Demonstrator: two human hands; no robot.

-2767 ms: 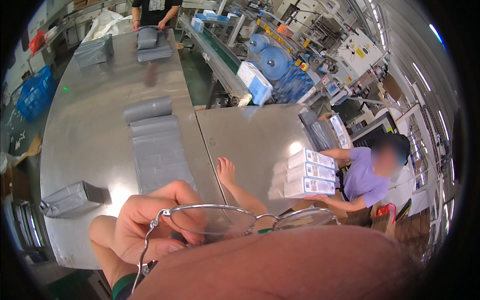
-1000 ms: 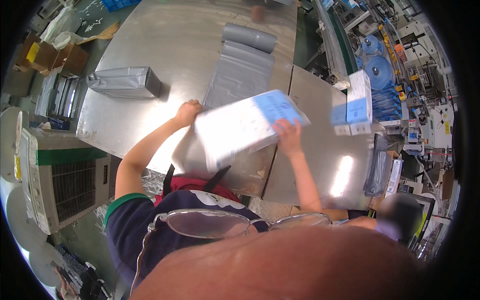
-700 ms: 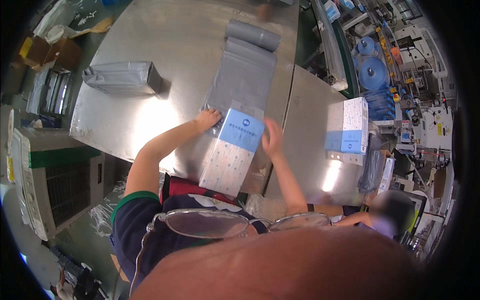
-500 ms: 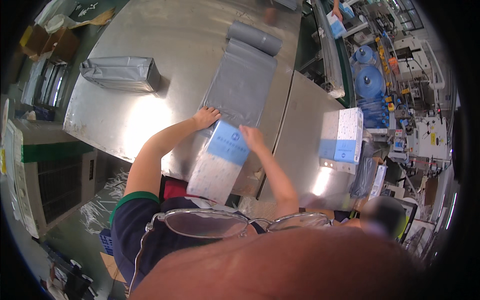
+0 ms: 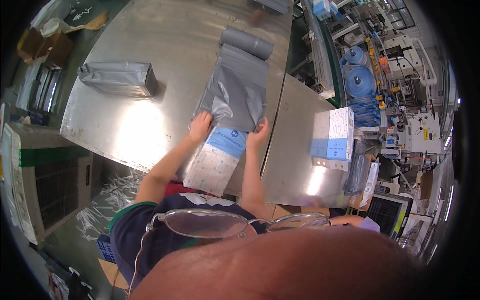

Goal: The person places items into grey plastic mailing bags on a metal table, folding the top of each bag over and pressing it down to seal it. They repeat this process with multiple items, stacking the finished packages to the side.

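Observation:
In front of me, a white speckled package (image 5: 214,167) with a blue band lies on the metal table (image 5: 175,30). Its far end is at the mouth of a grey plastic bag (image 5: 235,92), which runs on from a grey roll (image 5: 247,43). My left hand (image 5: 201,126) is closed on the bag's left edge, beside the package. On the other side, my right hand (image 5: 258,135) pinches the bag's right edge by the package's corner. How far the package reaches under the film is hidden.
A grey wrapped parcel (image 5: 119,77) rests at the table's left. Similar white and blue packages (image 5: 341,132) stand on the right-hand table, near grey film (image 5: 356,172). Machinery with blue film rolls (image 5: 360,81) lines the right. Another person's arm (image 5: 347,220) shows at lower right.
The bag's film, flat before, is now lifted and wrinkled, its mouth over the package's far end. My right hand has moved from the package to the bag's edge. The co-worker's hand at the far right has left view.

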